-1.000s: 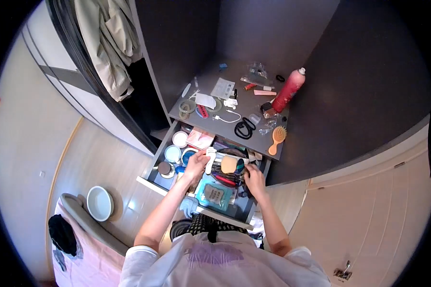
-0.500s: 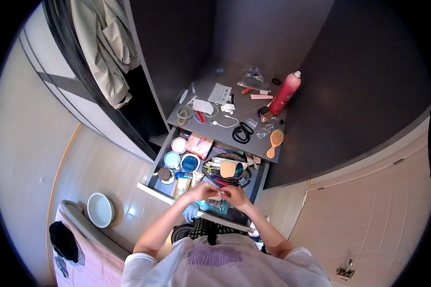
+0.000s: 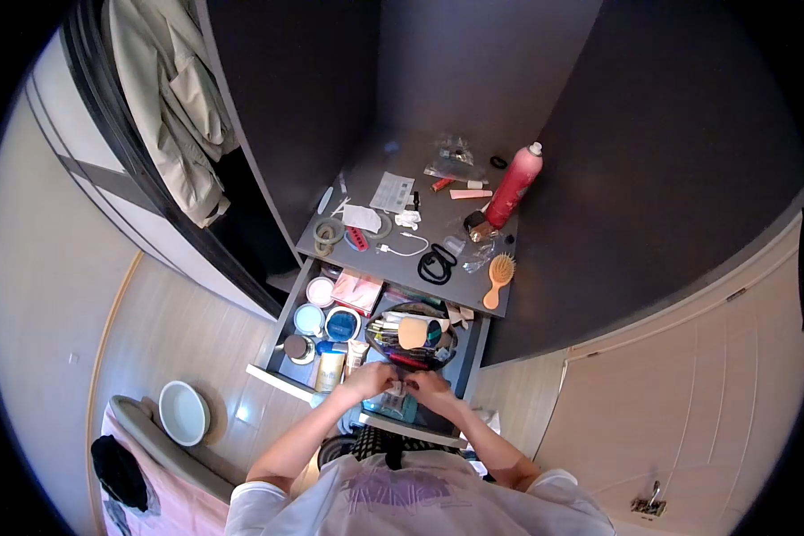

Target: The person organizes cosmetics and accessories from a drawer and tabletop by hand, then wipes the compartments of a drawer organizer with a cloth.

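Observation:
My left hand and my right hand meet over the front of an open drawer. Their fingers are closed close together around something small and pale that I cannot make out. Just beneath them lies a teal packet, partly covered. Behind the hands is a dark pouch full of pens and slim items, with a beige pad on top. Left of it are round jars, among them a blue-lidded one, a cream tube and a pink box.
On the shelf above stand a red spray can and, lying flat, a wooden hairbrush, a black coiled band, a white cable, papers and tape rolls. A basin sits on the floor at left. Clothes hang at upper left.
My left hand has left the pouch with a white item, and my right hand has come away from the pouch's right side. Both have come together at the drawer front. The view has shifted slightly.

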### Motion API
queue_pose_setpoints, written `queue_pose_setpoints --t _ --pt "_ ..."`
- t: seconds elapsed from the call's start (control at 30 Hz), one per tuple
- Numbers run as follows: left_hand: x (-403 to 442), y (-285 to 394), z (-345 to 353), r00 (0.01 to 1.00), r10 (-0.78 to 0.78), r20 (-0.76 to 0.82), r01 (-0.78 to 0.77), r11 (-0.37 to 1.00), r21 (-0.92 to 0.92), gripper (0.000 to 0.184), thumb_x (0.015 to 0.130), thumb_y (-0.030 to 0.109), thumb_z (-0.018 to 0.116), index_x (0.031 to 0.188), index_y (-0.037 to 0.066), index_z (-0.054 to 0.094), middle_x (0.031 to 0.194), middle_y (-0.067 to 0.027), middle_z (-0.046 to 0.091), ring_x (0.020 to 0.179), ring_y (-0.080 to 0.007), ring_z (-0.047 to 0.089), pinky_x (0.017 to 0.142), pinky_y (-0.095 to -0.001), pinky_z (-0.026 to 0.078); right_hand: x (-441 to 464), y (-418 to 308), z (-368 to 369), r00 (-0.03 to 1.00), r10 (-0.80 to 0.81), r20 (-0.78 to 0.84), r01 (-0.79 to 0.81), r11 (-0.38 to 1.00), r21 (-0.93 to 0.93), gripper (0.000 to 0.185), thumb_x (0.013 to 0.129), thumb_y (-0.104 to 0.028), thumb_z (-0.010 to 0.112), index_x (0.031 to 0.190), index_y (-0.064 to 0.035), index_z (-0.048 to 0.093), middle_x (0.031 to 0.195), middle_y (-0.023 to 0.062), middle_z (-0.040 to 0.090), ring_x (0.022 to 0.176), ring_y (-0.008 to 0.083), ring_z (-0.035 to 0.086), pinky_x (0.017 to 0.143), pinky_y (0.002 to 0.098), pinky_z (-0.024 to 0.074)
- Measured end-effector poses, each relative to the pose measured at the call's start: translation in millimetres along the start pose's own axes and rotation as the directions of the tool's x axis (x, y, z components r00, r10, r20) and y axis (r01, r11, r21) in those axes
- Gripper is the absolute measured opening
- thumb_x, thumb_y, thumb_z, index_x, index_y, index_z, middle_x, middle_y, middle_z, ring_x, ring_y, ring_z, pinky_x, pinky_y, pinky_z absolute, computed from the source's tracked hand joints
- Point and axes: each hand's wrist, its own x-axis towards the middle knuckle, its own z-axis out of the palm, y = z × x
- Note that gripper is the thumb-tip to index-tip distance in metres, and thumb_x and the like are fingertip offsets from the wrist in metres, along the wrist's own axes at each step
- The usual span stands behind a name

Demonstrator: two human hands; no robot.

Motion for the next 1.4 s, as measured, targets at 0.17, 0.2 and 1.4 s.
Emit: queue_pose_setpoints --t 0.17,0.2,1.4 --pt "-8 16 -22 1.000 0.013 -0.029 -0.015 0.999 -0.048 0.019 0.077 0.021 0.061 0.091 0.010 0.067 0.085 -0.0145 0.065 0.081 -0.0337 0.062 0.073 -0.0420 0.049 9 2 -24 0.996 0.046 0.074 -0.059 0.981 0.184 0.016 0.080 -0.016 0.062 0.090 -0.0050 0.067 0.082 0.0139 0.066 0.076 0.0270 0.065 0.066 0.0350 0.0499" --pt "-8 22 -33 1.000 0.003 -0.014 -0.004 0.998 -0.066 0.018 0.077 0.021 0.061 0.091 0.010 0.068 0.084 -0.0143 0.065 0.080 -0.0334 0.062 0.073 -0.0419 0.049 12 3 -33 1.000 0.010 -0.018 -0.006 0.970 0.245 0.015 0.080 -0.015 0.063 0.089 -0.0043 0.068 0.080 0.0134 0.067 0.074 0.0237 0.066 0.065 0.0325 0.0499" --pt "343 15 -204 0.843 0.115 -0.526 -0.057 0.991 0.124 0.030 0.084 0.009 0.044 0.111 -0.002 0.051 0.113 -0.0211 0.057 0.102 -0.0343 0.058 0.085 -0.0413 0.048 290 80 -235 0.634 -0.019 -0.773 -0.251 0.941 -0.228 0.026 0.080 -0.005 0.051 0.105 -0.0018 0.058 0.108 0.0229 0.059 0.104 0.0372 0.055 0.090 0.0435 0.0434"
